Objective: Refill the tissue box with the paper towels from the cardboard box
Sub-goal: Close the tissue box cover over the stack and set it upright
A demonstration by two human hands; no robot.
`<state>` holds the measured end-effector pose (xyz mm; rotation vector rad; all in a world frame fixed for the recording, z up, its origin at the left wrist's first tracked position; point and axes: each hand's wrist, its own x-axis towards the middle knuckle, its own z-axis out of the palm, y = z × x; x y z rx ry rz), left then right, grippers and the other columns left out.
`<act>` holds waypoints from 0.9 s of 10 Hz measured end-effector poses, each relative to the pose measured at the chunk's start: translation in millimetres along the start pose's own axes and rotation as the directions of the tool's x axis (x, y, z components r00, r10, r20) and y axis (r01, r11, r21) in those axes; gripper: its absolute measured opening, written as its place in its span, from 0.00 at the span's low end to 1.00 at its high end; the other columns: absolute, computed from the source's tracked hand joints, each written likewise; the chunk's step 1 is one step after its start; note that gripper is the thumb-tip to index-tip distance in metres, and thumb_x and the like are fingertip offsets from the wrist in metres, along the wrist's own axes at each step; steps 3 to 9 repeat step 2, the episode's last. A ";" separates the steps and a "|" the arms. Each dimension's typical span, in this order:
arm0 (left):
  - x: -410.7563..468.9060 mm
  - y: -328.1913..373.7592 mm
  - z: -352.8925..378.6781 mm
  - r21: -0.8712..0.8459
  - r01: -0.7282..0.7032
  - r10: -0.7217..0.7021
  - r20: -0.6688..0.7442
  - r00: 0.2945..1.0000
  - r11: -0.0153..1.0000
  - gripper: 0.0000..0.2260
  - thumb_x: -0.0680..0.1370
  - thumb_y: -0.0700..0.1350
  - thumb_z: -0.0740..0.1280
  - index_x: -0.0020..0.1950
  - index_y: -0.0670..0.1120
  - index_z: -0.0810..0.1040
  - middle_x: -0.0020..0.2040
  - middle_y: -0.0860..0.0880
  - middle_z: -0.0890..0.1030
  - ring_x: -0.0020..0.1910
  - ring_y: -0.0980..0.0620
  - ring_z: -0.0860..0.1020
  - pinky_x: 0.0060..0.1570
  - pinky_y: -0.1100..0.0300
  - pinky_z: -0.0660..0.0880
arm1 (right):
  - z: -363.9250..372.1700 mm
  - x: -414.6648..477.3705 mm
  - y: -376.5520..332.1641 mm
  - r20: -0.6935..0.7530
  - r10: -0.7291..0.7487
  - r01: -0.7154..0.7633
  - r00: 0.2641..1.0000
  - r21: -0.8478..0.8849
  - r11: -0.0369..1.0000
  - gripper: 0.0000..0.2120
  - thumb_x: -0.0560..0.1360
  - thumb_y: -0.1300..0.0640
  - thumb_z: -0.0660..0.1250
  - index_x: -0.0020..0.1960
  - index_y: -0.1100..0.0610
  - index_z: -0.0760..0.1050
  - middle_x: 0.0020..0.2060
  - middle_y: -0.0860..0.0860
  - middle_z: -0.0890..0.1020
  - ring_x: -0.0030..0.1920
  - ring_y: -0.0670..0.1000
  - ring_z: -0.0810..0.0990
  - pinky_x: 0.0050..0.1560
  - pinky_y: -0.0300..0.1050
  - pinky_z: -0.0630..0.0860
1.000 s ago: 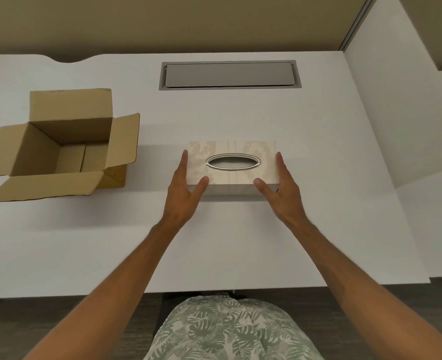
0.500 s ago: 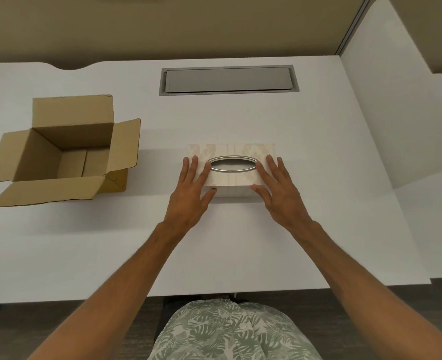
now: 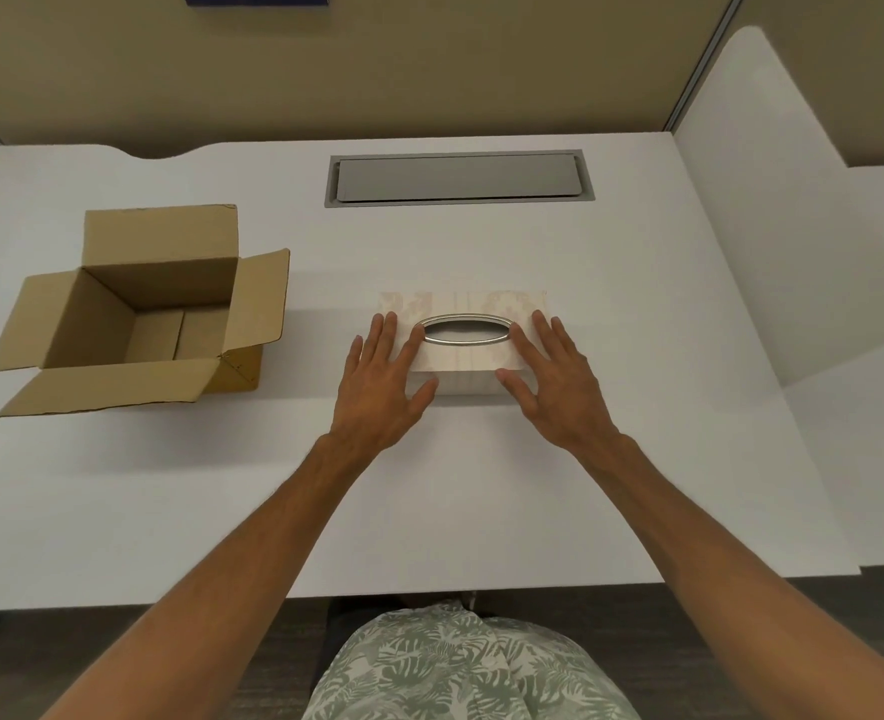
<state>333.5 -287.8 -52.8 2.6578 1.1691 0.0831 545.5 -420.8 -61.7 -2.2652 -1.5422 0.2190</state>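
Pale patterned tissue box (image 3: 463, 350) with a metal-rimmed oval slot, mid-worktop. Left hand (image 3: 382, 387) and right hand (image 3: 554, 381) lie flat and spread on its lid, thumbs against its near face, gripping nothing. Open brown cardboard box (image 3: 138, 309) stands well left; its interior is partly hidden. Matte white worktop (image 3: 481, 511), grey recessed hatch (image 3: 458, 178), tan partition (image 3: 429, 70) behind.

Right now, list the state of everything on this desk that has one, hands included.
Cardboard box: upright, all four flaps open, no paper towels visible inside.
Tissue box: lid on, flat on the desk, no tissue poking from its oval slot.
Desk hatch: shut.
Left hand: open, fingers spread on the tissue box lid.
Right hand: open, fingers spread on the lid.
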 end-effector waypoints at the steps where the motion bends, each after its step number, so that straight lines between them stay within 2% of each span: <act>1: 2.2 1.0 -7.5 0.033 -0.019 0.020 -0.046 0.999 0.999 0.36 0.79 0.67 0.49 0.82 0.52 0.44 0.82 0.46 0.44 0.81 0.47 0.41 0.78 0.44 0.45 | -7.6 4.7 -4.0 -0.034 -0.082 0.079 0.996 -0.080 0.994 0.31 0.82 0.39 0.54 0.80 0.52 0.59 0.80 0.56 0.58 0.81 0.56 0.54 0.75 0.60 0.62; 2: 9.4 8.0 -28.5 0.022 -0.046 0.049 -0.142 0.989 0.999 0.36 0.79 0.68 0.45 0.82 0.52 0.41 0.82 0.47 0.41 0.81 0.48 0.40 0.78 0.42 0.44 | -27.4 19.2 -20.3 -0.070 -0.126 0.121 0.990 -0.071 0.990 0.31 0.82 0.39 0.50 0.81 0.53 0.56 0.81 0.56 0.56 0.81 0.56 0.52 0.77 0.59 0.58; 9: 9.4 8.0 -28.5 0.022 -0.046 0.049 -0.142 0.989 0.999 0.36 0.79 0.68 0.45 0.82 0.52 0.41 0.82 0.47 0.41 0.81 0.48 0.40 0.78 0.42 0.44 | -27.4 19.2 -20.3 -0.070 -0.126 0.121 0.990 -0.071 0.990 0.31 0.82 0.39 0.50 0.81 0.53 0.56 0.81 0.56 0.56 0.81 0.56 0.52 0.77 0.59 0.58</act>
